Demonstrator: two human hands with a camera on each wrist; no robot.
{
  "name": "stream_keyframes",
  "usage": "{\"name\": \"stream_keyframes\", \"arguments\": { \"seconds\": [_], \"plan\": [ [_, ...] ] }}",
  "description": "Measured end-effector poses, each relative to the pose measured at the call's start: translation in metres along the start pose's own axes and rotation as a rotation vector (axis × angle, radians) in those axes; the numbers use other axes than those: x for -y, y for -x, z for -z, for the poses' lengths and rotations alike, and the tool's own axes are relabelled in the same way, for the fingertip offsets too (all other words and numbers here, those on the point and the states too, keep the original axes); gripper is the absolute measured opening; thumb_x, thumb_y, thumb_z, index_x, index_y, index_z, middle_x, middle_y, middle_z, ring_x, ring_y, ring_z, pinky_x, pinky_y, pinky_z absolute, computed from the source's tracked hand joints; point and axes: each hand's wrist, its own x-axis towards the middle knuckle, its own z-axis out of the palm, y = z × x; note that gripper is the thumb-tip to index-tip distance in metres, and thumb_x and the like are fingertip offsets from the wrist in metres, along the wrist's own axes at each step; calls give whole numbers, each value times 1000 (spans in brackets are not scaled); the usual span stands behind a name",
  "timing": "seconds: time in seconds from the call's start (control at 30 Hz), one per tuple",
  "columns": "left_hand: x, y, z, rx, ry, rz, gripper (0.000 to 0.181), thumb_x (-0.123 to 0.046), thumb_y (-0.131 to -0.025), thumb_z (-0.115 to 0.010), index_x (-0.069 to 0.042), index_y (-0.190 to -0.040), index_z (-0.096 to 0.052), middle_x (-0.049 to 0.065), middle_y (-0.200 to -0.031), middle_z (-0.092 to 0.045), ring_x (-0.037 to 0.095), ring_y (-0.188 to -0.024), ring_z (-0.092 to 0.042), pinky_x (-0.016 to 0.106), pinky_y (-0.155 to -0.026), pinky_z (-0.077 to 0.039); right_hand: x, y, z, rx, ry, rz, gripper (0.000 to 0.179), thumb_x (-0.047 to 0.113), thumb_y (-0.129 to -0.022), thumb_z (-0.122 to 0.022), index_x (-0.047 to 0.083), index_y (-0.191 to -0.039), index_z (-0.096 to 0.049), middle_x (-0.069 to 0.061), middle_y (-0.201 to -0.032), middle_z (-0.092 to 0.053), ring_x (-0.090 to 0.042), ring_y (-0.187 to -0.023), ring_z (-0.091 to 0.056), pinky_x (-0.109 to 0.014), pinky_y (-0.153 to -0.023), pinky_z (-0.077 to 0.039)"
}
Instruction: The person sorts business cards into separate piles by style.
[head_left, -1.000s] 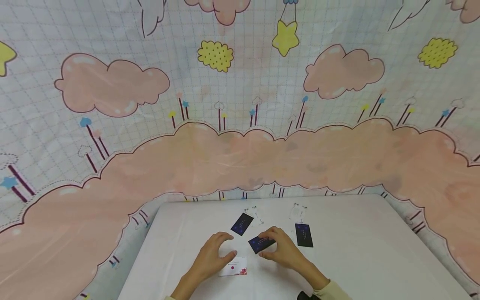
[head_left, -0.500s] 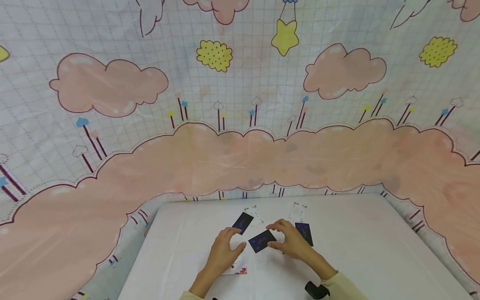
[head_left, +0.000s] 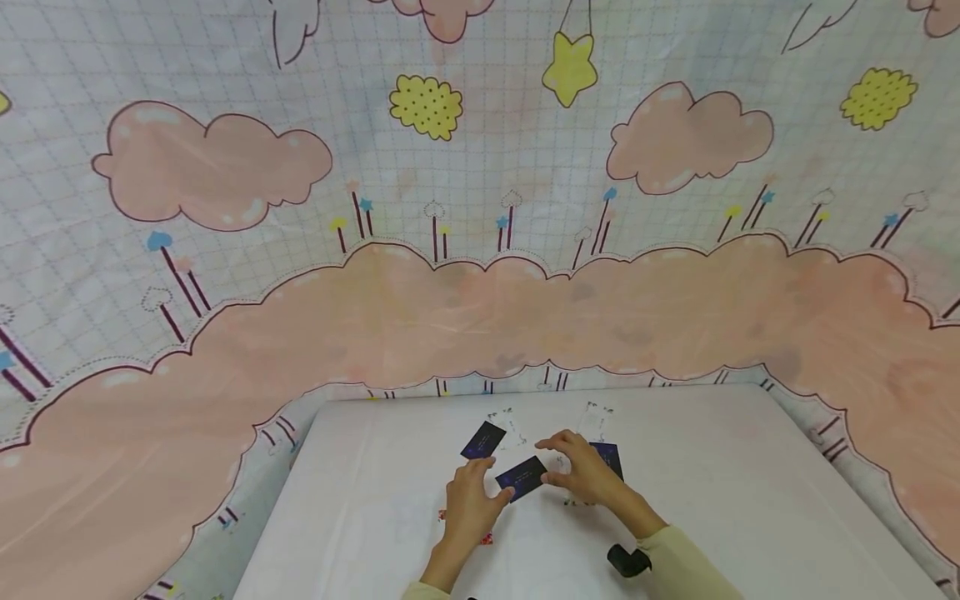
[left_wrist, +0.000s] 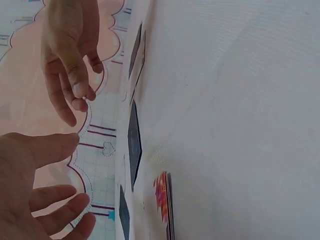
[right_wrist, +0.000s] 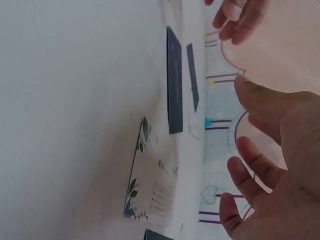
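A dark blue card (head_left: 522,478) lies flat on the white table between the two hands. My left hand (head_left: 474,500) hovers left of it, fingers spread and relaxed, holding nothing. Below that hand is a white card with red flowers (left_wrist: 161,197), mostly covered by it in the head view; its edge looks thick in the left wrist view. To the right of the dark blue card, my right hand (head_left: 585,471) is held over the table with bent, parted fingers and an empty grasp. A white card with green leaves (right_wrist: 150,187) lies under it.
A second dark card (head_left: 483,439) lies at back left, and another (head_left: 607,458) is partly behind the right hand. White leaf-printed cards (head_left: 596,421) lie at the back of the table (head_left: 360,483). A cartoon-patterned cloth (head_left: 480,317) hangs behind.
My right hand has drawn off the middle dark card and shifted right, uncovering it. My left hand has moved right, over the red-flowered card. The middle card stays about in place.
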Motion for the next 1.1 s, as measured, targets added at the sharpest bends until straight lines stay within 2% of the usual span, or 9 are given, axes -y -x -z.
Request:
{"name": "stream_keyframes", "arguments": {
  "seconds": [0.27,0.57,0.8,1.1],
  "plan": [
    [-2,0,-10,8,-15,90,55,-26,-70,-85,-2,-117,-67,17,-118,-67,38,-111,-58,54,-88,-39,-9,-11,-3,75,56,-59,48,23,-82,-79,18,-127,-64,-6,-119,-61,-29,-112,-56,-59,-98,-40],
    [1,0,-24,11,-93,138,60,-28,-62,-88,-2,-113,-70,16,-111,-68,37,-104,-58,53,-83,-38,-20,-17,-7,133,149,-76,48,26,-80,-81,20,-125,-66,-2,-113,-61,-24,-106,-55,-55,-94,-45],
    [0,2,-28,8,-101,185,56,-25,-61,-89,-3,-109,-71,13,-103,-68,33,-98,-57,52,-82,-36,-21,-18,-12,142,180,-80,46,23,-78,-82,20,-122,-69,-4,-110,-63,-25,-103,-56,-53,-89,-45],
    [2,1,-33,7,-119,217,55,-24,-60,-90,-4,-107,-72,12,-101,-66,32,-96,-56,51,-83,-34,-17,-18,-17,133,204,-117,45,23,-78,-81,22,-121,-69,-2,-106,-62,-23,-102,-56,-51,-92,-44]
  ]
}}
